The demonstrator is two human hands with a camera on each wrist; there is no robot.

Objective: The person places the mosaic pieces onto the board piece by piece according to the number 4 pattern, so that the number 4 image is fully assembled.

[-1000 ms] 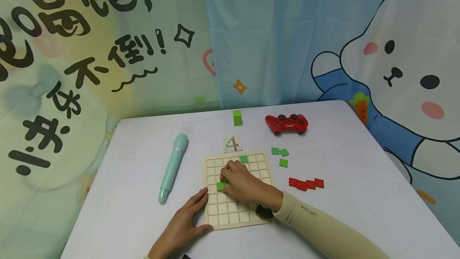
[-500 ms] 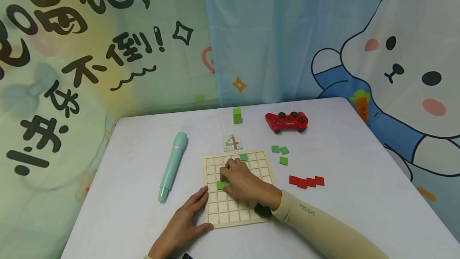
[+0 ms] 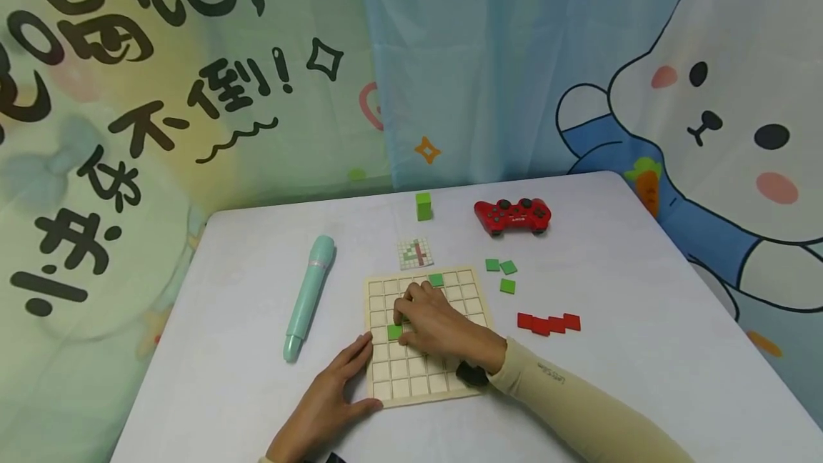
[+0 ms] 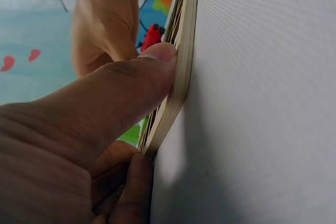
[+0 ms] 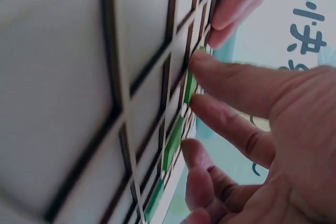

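Observation:
A pale wooden grid board (image 3: pixel 418 384) lies flat on the table. Its left edge and near left corner are touched by my left hand (image 3: pixel 328 400); the fingers lie fairly straight, and the thumb (image 4: pixel 131 85) rests along the board's side in the left wrist view. Over the board, my right hand (image 3: pixel 437 324) holds thumb and forefinger at two sides of a green square tile (image 5: pixel 190 85) that sits in a cell. Beyond it in the right wrist view are a second green tile (image 5: pixel 172 144) and a third green tile (image 5: pixel 154 199), both in cells.
Loose green tiles (image 3: pixel 508 286) and several red tiles (image 3: pixel 540 325) lie right of the board. A small pattern card (image 3: pixel 415 254), a green block (image 3: pixel 424 206) and a red game controller (image 3: pixel 513 217) are behind it. A mint-coloured tube (image 3: pixel 308 299) lies left.

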